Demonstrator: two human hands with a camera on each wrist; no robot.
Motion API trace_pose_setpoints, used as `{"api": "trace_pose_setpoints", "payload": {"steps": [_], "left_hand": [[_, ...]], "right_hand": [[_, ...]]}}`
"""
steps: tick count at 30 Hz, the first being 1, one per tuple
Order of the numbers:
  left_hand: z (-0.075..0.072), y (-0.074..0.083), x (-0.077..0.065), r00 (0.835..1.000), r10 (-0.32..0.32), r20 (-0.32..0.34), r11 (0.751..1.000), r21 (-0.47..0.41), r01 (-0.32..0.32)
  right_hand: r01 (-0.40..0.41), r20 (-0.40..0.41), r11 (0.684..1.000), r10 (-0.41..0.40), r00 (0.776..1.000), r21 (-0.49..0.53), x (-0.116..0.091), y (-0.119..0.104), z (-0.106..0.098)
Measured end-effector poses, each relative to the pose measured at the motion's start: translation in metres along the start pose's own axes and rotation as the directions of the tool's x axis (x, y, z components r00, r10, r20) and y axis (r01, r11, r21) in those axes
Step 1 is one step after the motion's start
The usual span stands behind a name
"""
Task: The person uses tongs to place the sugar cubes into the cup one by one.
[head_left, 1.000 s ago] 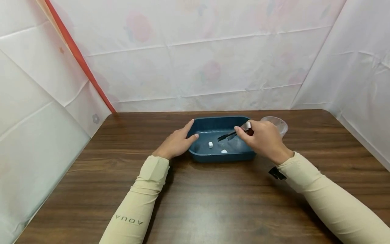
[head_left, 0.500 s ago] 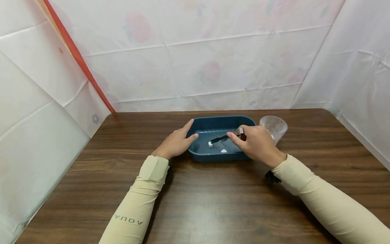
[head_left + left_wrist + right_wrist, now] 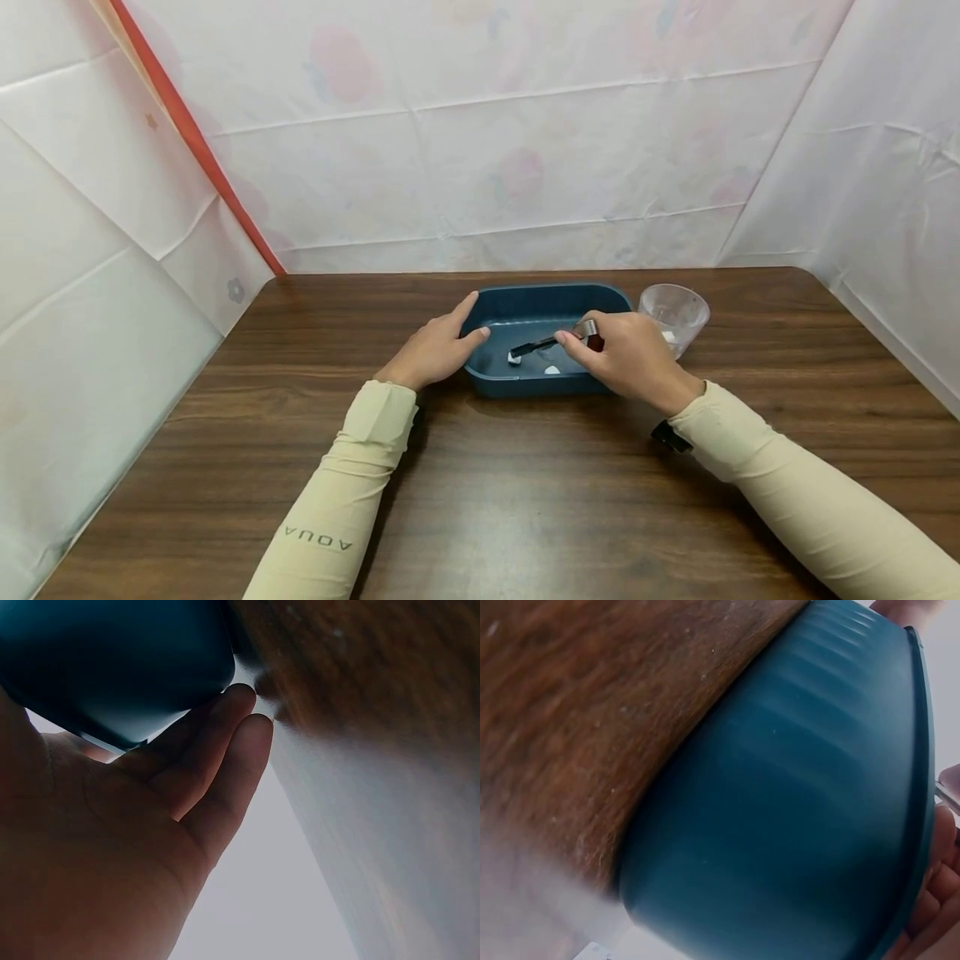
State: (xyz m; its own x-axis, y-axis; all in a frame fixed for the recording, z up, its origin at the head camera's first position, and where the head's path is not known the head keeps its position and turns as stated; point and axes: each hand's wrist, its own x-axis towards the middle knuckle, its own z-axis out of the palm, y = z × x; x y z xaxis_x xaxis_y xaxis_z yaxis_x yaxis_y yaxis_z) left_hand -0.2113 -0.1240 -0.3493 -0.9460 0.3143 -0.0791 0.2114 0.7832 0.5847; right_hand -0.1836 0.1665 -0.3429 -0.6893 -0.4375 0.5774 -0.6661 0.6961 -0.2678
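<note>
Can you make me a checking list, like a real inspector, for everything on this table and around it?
Surface: brown wood-grain table, shiny near the front.
Job's things: blue tray with two small white pieces inside, one at the tips of the tongs, the other lying near the front wall. Whether the tongs pinch the first is too small to tell. A clear cup is right of the tray; something white shows in it.
Clutter: nothing seen.
Left hand: rests against the tray's left end.
Right hand: holds the tongs.
Cables: nothing seen.
Surroundings: whitish sheets with faint patterns, red strip at back left.
</note>
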Motion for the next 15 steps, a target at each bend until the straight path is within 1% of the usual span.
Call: {"api": "trace_pose_setpoints", "payload": {"steps": [3,10,15], "left_hand": [[0.0004,-0.0007,0.0001,1.000,0.005,0.000,1.000,0.001,-0.005],[-0.0002,-0.0005,0.0010,1.000,0.005,0.000,1.000,0.002,-0.005],[-0.0008,0.0003,0.0001,1.000,0.002,0.001,1.000,0.006,-0.002]], "right_hand": [[0.012,0.018,1.000,-0.012,1.000,0.001,-0.0002,-0.0009,0.0004],[0.032,0.032,0.999,-0.032,0.999,0.004,0.0001,-0.0015,0.0017],[0.052,0.060,0.998,-0.054,0.997,0.020,0.0000,-0.0028,0.0017]]}}
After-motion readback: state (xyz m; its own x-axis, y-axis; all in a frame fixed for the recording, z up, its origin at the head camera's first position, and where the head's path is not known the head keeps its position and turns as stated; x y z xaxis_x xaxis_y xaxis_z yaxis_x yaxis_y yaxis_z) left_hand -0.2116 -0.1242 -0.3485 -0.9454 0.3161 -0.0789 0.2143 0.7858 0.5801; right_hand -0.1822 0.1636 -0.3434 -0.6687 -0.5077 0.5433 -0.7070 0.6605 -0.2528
